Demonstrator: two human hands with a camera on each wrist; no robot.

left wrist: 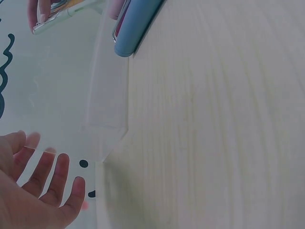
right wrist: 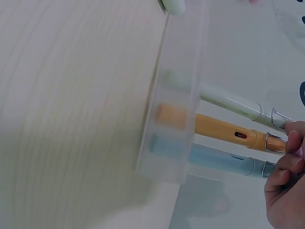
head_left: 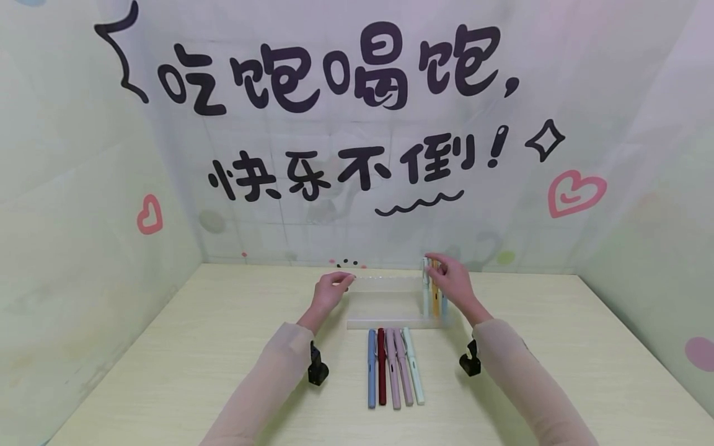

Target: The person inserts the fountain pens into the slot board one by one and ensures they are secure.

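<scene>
A clear acrylic pen stand (head_left: 385, 323) with a frosted front ledge is at the middle back of the table. My left hand (head_left: 331, 290) pinches the top left edge of its clear back panel, other fingers spread in the left wrist view. At the right end, my right hand (head_left: 453, 282) pinches the cap end of a pale green pen (right wrist: 228, 102), whose lower end sits behind the ledge. Beside it an orange pen (right wrist: 219, 128) and a light blue pen (right wrist: 214, 157) stand upright in the stand, their clips partly behind my fingers.
In front of the stand lie a blue pen (head_left: 372, 368), a dark red pen (head_left: 382, 368), two mauve pens (head_left: 393, 368) and another pale green pen (head_left: 414, 368), side by side. A printed cloth backdrop (head_left: 334, 235) rises behind the table (head_left: 184, 359).
</scene>
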